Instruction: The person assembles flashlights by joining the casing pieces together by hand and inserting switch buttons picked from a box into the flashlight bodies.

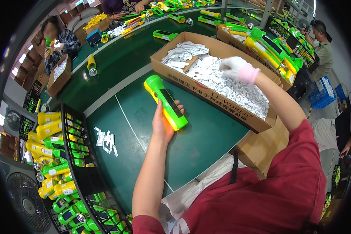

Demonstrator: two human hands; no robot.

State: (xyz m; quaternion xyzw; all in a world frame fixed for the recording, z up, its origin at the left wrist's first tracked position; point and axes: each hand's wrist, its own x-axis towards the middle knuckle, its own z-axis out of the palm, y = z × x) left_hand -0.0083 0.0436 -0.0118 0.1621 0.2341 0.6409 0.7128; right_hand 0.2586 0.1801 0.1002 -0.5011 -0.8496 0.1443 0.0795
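My left hand (163, 125) is wrapped round a green and yellow flashlight (165, 102) with a dark panel along its side, held tilted above the green table (136, 132). My right hand (238, 69), in a white glove with a pink cuff, reaches into an open cardboard box (206, 91) at the right. Its fingers look bunched over a heap of small white plastic pieces (238, 93); whether they pinch one is hidden. Flat white pieces (185, 51) fill the box's far left part, beside a cardboard flap (190, 64).
Several small white parts (106, 141) lie on the table's left. A black crate (76, 156) of flashlights stands at the left edge. Behind runs a green conveyor (121, 62) carrying flashlights. Another box (238, 39) holds flashlights at the back right. People work across the belt and at the right.
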